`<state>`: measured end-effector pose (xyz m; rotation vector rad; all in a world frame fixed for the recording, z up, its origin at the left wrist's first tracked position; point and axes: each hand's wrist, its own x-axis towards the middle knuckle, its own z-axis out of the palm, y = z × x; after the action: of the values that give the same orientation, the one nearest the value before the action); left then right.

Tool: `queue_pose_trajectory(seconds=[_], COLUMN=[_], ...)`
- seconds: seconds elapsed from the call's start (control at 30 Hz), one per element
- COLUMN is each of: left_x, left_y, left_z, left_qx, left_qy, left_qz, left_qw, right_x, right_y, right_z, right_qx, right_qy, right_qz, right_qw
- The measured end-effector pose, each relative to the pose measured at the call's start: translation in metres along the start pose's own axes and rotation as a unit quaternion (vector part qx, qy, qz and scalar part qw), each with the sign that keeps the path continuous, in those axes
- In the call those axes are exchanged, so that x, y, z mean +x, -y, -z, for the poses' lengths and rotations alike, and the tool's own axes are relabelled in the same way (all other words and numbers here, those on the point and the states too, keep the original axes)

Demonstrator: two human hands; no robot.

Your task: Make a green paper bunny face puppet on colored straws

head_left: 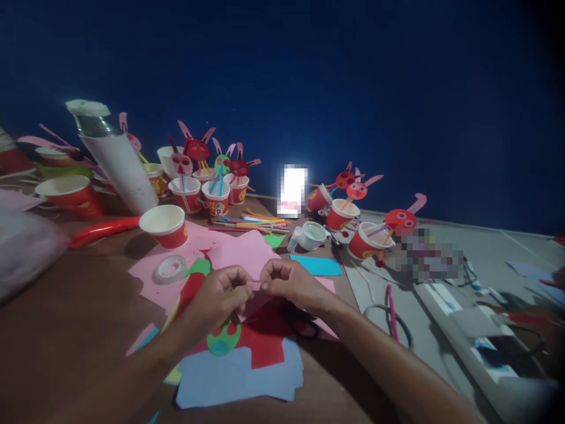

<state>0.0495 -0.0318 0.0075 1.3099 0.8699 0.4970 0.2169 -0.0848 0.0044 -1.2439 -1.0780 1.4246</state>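
My left hand (229,288) and my right hand (289,282) come close together over the paper pile, fingertips pinched on a piece of pink paper (255,285). Its full outline is partly hidden by the fingers and blends with the pink sheets around it. Behind the fingers lies a larger pink sheet (242,253). Below the hands are red paper (269,341), a green cut-out face with eye holes (223,338) and grey-blue paper (238,377). Black-handled scissors (309,327) lie partly under my right wrist. A tape roll (170,268) sits left of my left hand.
Paper cups (185,197) with paper animal faces on sticks stand along the back. Nearer are a white-rimmed red cup (163,227), colored pencils (251,224), a small white cup (313,235) and blue paper (315,265). A tall white bottle (119,165) leans left; a power strip (468,341) lies right.
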Motion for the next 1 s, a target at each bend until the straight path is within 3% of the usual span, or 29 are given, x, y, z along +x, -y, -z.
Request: queue_pose_trajectory(seconds=[0.23, 0.6, 0.83, 1.0], left_x=[0.001, 0.001, 0.0, -0.002], left_y=[0.007, 0.01, 0.005, 0.004], left_z=[-0.002, 0.005, -0.001, -0.004], left_qx=[-0.084, -0.077, -0.115, -0.1], left_qy=[0.004, -0.017, 0.016, -0.017], left_qz=[0.005, -0.001, 0.003, 0.007], left_qw=[0.996, 0.997, 0.993, 0.995], right_x=[0.0, 0.0, -0.001, -0.001], right_y=[-0.004, -0.008, -0.002, -0.008], right_z=[-0.013, -0.018, -0.021, -0.024], right_qx=[0.04, 0.039, 0.063, 0.067], right_qy=[-0.07, -0.068, -0.096, -0.109], right_qz=[0.02, 0.015, 0.019, 0.027], right_qw=[0.997, 0.997, 0.993, 0.991])
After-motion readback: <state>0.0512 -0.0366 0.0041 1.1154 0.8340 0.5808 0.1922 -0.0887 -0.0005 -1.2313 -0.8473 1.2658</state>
